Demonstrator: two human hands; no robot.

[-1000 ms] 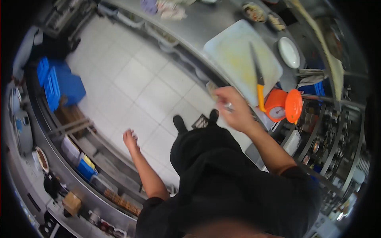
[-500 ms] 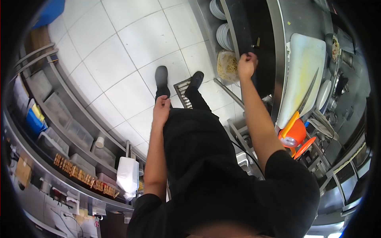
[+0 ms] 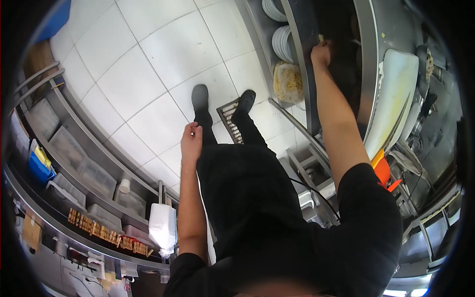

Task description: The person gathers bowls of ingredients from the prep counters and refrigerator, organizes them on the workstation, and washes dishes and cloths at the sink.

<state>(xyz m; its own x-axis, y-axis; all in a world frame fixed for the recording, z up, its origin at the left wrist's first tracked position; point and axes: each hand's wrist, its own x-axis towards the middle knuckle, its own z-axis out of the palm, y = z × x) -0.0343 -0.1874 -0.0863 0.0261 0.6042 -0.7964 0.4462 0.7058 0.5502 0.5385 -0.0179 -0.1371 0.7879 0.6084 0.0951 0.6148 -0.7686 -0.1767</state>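
My right hand (image 3: 322, 52) reaches into the dark shelf space below the counter. Its fingers are curled around a small pale yellowish piece (image 3: 321, 38) that sticks out at the fingertips. Left of this hand, on the lower shelf, are a container of yellow noodle-like strips (image 3: 288, 83) and a stack of white plates (image 3: 283, 44). My left hand (image 3: 192, 136) hangs beside my apron over the tiled floor, its fingers curled inward; whether it holds anything is hidden.
A white cutting board (image 3: 396, 94) lies on the steel counter at the right, with a knife and an orange scale (image 3: 381, 171) near it. Clothespins (image 3: 106, 232) line the left counter's edge. A floor drain (image 3: 230, 119) is by my feet.
The view has turned down and toward the shelves. My right hand has moved from near the counter's edge deeper into the shelf space. My left hand has come close to my apron.
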